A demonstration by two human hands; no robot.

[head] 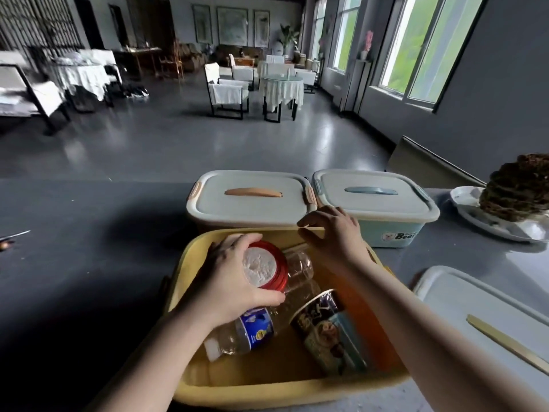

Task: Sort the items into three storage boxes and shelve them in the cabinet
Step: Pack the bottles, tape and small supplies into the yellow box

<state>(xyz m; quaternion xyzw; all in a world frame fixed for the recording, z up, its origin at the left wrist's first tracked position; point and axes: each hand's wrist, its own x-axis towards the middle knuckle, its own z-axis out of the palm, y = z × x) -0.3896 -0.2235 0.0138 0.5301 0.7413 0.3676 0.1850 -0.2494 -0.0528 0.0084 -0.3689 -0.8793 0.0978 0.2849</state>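
Note:
An open yellow storage box (pixel 208 382) stands on the grey table right in front of me. My left hand (pixel 234 278) grips a red can with a white end (pixel 267 270) just above the box's left half. Under it lie a clear plastic bottle with a blue label (pixel 252 325), a printed paper cup (pixel 329 331) and an orange item (pixel 361 319). My right hand (pixel 332 233) pinches the box's far rim. Behind stand two lidded boxes side by side: one with an orange handle (pixel 252 193), one with a blue handle (pixel 371 191).
The yellow box's grey lid with a yellow handle (pixel 481 310) lies on the table at the right. A white dish with a brown pine-cone-like object (pixel 517 194) sits at far right. Scissors (pixel 12 236) lie at the left edge. Chairs and tables fill the room beyond.

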